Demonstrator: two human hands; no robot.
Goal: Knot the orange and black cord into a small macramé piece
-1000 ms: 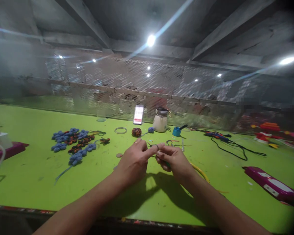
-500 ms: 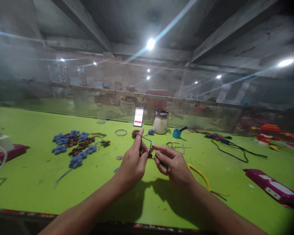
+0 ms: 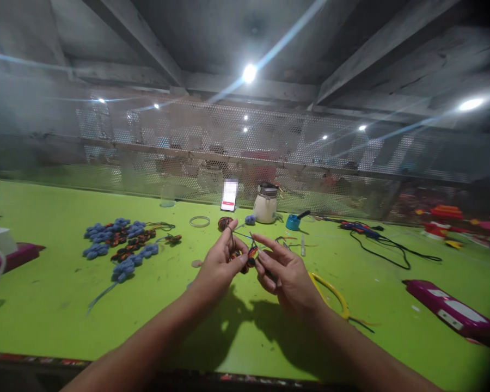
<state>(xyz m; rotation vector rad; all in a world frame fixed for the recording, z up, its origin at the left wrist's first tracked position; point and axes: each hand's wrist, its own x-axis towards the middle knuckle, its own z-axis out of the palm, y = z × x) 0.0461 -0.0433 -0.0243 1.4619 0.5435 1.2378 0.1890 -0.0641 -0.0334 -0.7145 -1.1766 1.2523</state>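
Observation:
My left hand (image 3: 217, 268) pinches a small dark crochet piece (image 3: 252, 255) with red and orange in it, between thumb and fingers. Dark yarn runs over its raised index finger. From the right, my right hand (image 3: 288, 270) grips a thin crochet hook (image 3: 251, 236), whose tip rises at the piece; most of its handle is hidden in the fingers. A ball of dark variegated yarn (image 3: 224, 222) lies just beyond my left fingertips. Crocheted blue flowers (image 3: 124, 269) and dark orange-flecked ones (image 3: 126, 251) lie in a cluster to the left.
A phone (image 3: 228, 195) stands behind my hands beside a lidded jar (image 3: 265, 204). Rightward are a blue pot (image 3: 293, 222), a yellow tube (image 3: 330, 291), a corded tool (image 3: 359, 230) and a purple device (image 3: 449, 310). A white plug (image 3: 0, 239) sits at far left. Perforated mesh (image 3: 212, 141) borders the table.
My right index finger has lifted and straightened near the hook tip. Both hands stay close together around the crochet piece. The view has shifted slightly.

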